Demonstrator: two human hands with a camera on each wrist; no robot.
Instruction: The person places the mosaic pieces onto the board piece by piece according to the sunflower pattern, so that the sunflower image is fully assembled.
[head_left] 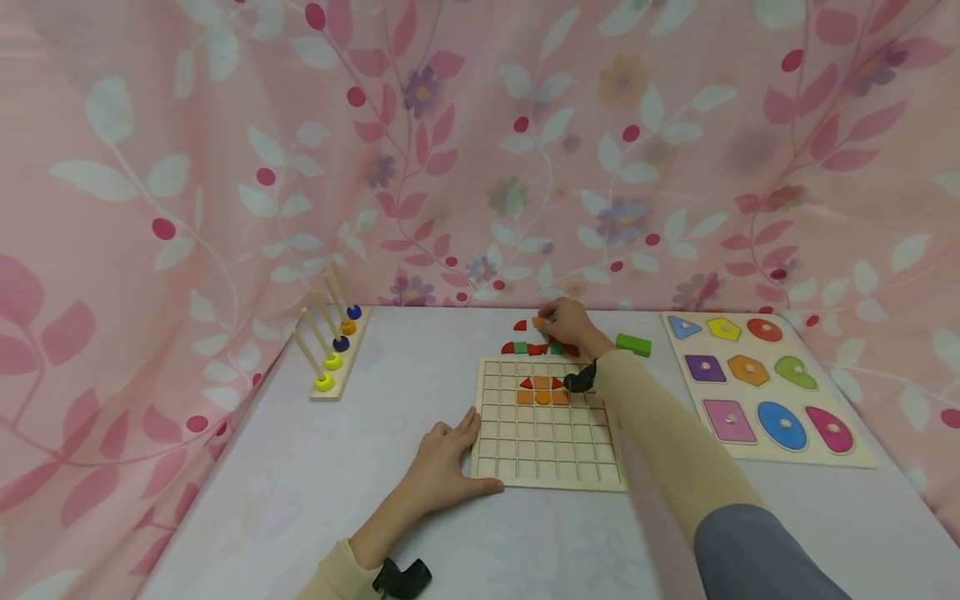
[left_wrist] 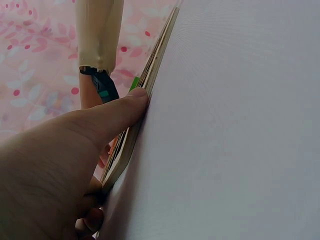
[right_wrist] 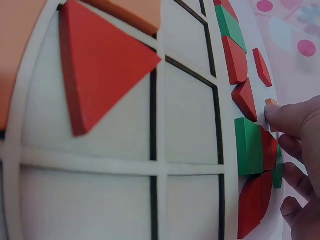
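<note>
A pale wooden grid board [head_left: 547,454] lies on the table, with orange squares [head_left: 542,382], red triangles [head_left: 527,383] and an orange round piece [head_left: 543,398] in its upper cells. My left hand [head_left: 442,467] rests at its near left corner, thumb along the front edge and fingers against the left side. Beyond the far edge, my right hand [head_left: 567,323] pinches a small orange block [head_left: 537,322] between thumb and fingertip; its exact shape is partly hidden. Loose red pieces [right_wrist: 245,100] and green pieces [right_wrist: 249,145] lie under and beside that hand.
At the left stands a wooden peg rack [head_left: 351,354] with yellow, blue and orange beads on upright pegs. A shape puzzle board [head_left: 765,392] with knobbed pieces lies at the right. A green block [head_left: 633,344] sits right of my right wrist. Floral cloth [head_left: 480,150] hangs behind the table.
</note>
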